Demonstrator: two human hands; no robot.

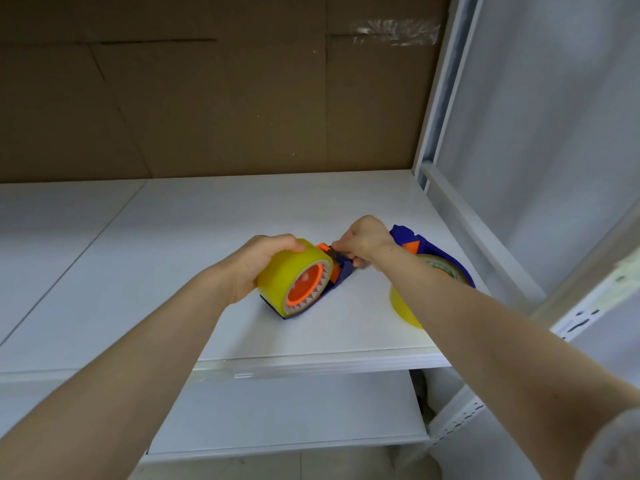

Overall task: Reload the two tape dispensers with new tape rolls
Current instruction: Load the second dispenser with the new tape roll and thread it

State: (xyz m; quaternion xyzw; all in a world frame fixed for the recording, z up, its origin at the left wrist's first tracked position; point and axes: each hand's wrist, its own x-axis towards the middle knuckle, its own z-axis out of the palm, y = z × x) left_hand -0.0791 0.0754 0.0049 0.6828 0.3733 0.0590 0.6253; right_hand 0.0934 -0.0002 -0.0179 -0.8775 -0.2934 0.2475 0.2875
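Both hands on near dispenser [341, 271]: left hand [258, 263] clasps its tape roll [294, 275], right hand [363, 239] pinched at its cutter end, beyond the roll.

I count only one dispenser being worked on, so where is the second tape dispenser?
In the head view, the second tape dispenser lies on the white shelf at the right, partly hidden behind the right forearm, near the shelf's upright.

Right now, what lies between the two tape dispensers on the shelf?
In the head view, the right hand and its forearm cross the gap between the near dispenser and the far dispenser; beneath them, bare white shelf.
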